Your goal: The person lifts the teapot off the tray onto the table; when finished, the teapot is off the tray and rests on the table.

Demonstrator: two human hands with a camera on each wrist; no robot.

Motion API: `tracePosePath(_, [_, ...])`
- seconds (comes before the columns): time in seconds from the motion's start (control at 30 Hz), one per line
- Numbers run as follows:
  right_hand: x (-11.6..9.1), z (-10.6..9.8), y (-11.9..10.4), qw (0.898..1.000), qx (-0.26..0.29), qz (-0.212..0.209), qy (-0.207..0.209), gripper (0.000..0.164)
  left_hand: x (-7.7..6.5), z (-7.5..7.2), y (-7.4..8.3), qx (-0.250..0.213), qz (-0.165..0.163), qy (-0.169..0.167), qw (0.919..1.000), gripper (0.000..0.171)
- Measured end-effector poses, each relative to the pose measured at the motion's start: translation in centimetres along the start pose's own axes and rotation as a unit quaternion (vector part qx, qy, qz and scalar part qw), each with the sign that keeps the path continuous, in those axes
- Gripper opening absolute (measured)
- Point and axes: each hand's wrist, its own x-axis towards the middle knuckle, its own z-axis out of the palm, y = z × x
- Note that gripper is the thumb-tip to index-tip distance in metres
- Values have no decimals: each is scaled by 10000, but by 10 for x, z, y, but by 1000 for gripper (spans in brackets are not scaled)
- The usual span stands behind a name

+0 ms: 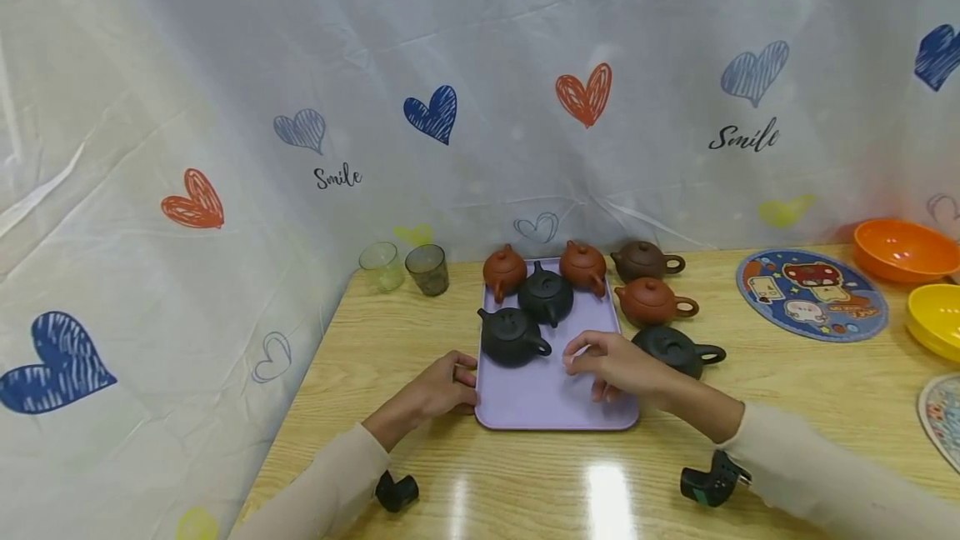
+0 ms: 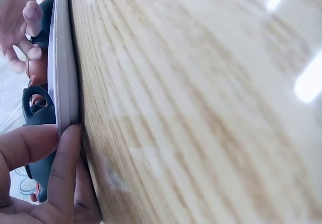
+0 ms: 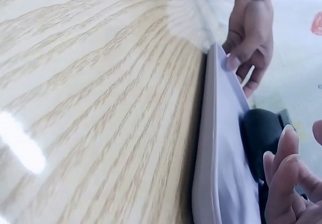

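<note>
A lilac tray lies on the table, its left rim pinched between the thumb and fingers of my left hand. The left wrist view shows that grip close up on the tray edge. Over the tray's right half hovers my right hand, fingers loosely bent, nothing between them. Two black teapots, one at the left and one in the middle, stand on the tray. Behind them are two reddish-brown teapots, left and right. A third black teapot, beside the tray, is partly hidden by my right hand.
Right of the tray stand a reddish-brown teapot and a dark brown teapot. Two glasses, greenish and grey, are at the back left. A round blue mat, orange bowl and yellow bowl lie right.
</note>
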Motion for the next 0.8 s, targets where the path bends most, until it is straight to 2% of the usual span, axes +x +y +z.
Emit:
tracePosePath(0.23, [15,11,1,9992,171,371,-52,34,-1,1,2,72,-58,19,10000,57])
tracePosePath(0.47, [29,14,4,9982,405,398,-179,37,0,-1,2,93,-10,-34,10000,56])
tracePosePath(0.7, [39,17,1,9972,507,371,-416,51,0,-1,3,112,-18,-32,9999,56])
tracePosePath(0.8, [43,18,1,9969,542,409,-407,48,0,-1,2,113,-21,-50,9999,57])
